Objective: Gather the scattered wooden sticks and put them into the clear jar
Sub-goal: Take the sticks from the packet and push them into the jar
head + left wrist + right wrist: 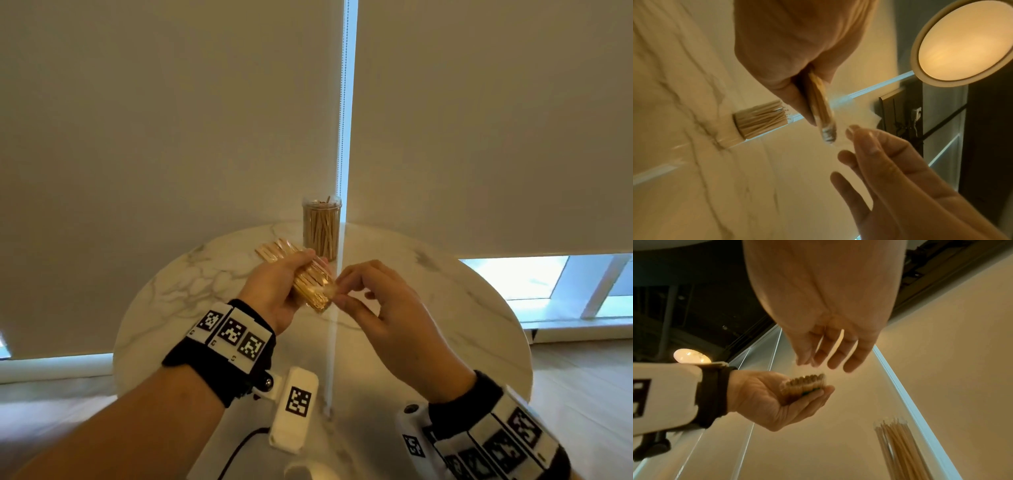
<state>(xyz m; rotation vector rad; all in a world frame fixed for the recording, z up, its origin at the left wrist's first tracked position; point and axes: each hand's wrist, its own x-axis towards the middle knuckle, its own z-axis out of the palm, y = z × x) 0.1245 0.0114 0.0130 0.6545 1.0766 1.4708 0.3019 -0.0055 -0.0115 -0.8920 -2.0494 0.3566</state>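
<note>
My left hand [297,274] grips a bundle of wooden sticks [310,286] in clear wrap, held above the round marble table [445,308]. My right hand [340,294] pinches the wrap at the bundle's near end with thumb and forefinger. The left wrist view shows the bundle [821,104] sticking out of the left hand, with the right fingertips [851,129] at its wrapped end. A clear jar [321,229] packed with upright sticks stands at the table's far edge. More sticks [277,251] lie flat on the table beside the jar, partly hidden by my left hand.
A white tagged device [294,414] with a black cable [239,448] lies at the table's near edge. Closed roller blinds [171,120] hang right behind the table and jar. A round lit lamp [962,42] shows in the left wrist view.
</note>
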